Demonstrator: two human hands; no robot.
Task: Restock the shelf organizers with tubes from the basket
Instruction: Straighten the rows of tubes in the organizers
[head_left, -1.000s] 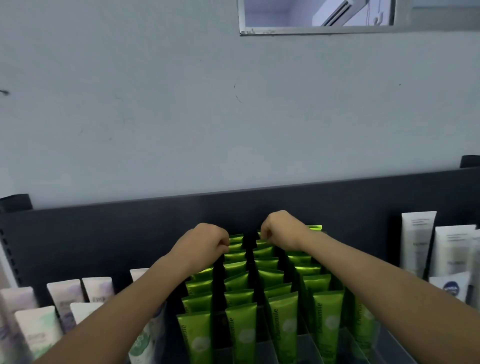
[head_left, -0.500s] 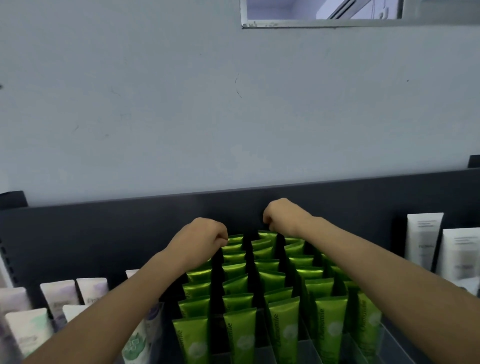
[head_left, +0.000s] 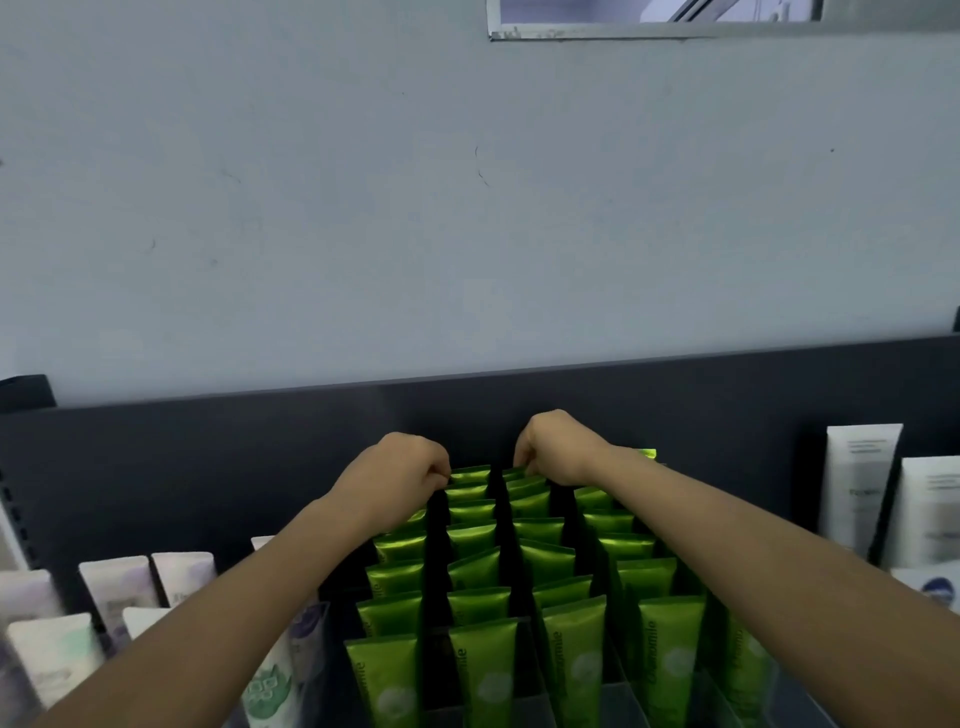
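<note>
Because the green tubes (head_left: 480, 571) stand upright with their flat crimped ends up and their caps hidden below, their long axis runs vertically. Any tube added or reseated would probably have to go straight down into a lane. The tubes fill several lanes of the clear shelf organizers (head_left: 618, 701), and the lanes run away from the person toward the dark back panel (head_left: 208, 457) of the shelf. The broad printed faces point toward the camera.

Both hands are at the far end of these lanes, directly above the rearmost crimps, with the rest of each row between them and the person. The left hand (head_left: 400, 470) is over the back of the left lanes. The right hand (head_left: 558, 447) is over the back of the middle lanes and sits slightly farther back, closer to the panel. Each hand is nearer to its own side, with a narrow gap between them.

The fingers of both hands curl downward and meet the crimped tops of the rear tubes. The backs of the hands hide whether they pinch a crimp or only press on it. The basket is not in view.

Pale tubes (head_left: 117, 592) stand to the left of the green block and taller white tubes (head_left: 857, 483) to the right.
</note>
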